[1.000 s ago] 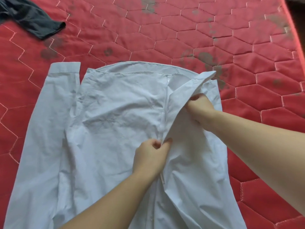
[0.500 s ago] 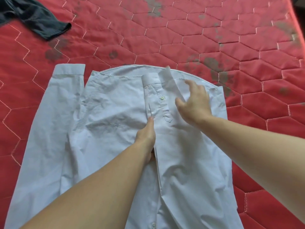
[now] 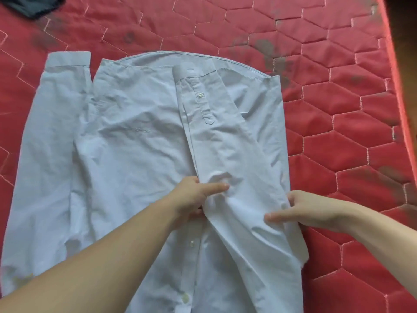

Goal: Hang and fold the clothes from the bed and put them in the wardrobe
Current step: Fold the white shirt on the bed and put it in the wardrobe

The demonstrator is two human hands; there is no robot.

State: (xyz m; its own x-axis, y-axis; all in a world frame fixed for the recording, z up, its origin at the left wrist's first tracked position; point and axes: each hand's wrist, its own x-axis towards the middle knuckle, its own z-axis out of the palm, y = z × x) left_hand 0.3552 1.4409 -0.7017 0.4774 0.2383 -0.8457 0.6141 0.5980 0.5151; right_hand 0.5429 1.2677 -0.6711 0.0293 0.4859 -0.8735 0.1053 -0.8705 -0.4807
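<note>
A pale blue long-sleeved shirt [image 3: 135, 136] lies flat on the red quilted mattress [image 3: 338, 109], hem away from me. Its right sleeve [image 3: 225, 132] is folded over the body, cuff near the hem. Its left sleeve [image 3: 47, 132] lies straight along the left side. My left hand [image 3: 196, 197] is at the shirt's middle, thumb on top of the folded sleeve and fingers tucked under its edge. My right hand [image 3: 311, 211] grips the shirt's right side edge, thumb lying across the cloth.
A dark garment [image 3: 33, 5] lies at the far left corner of the mattress. The mattress's right edge [image 3: 397, 64] runs down the right side, with dark floor beyond it. Grey stains mark the red cover.
The right sleeve now lies flat over the shirt's body. My right hand moved from the cuff back to the right side edge. My left hand slid a little nearer to me.
</note>
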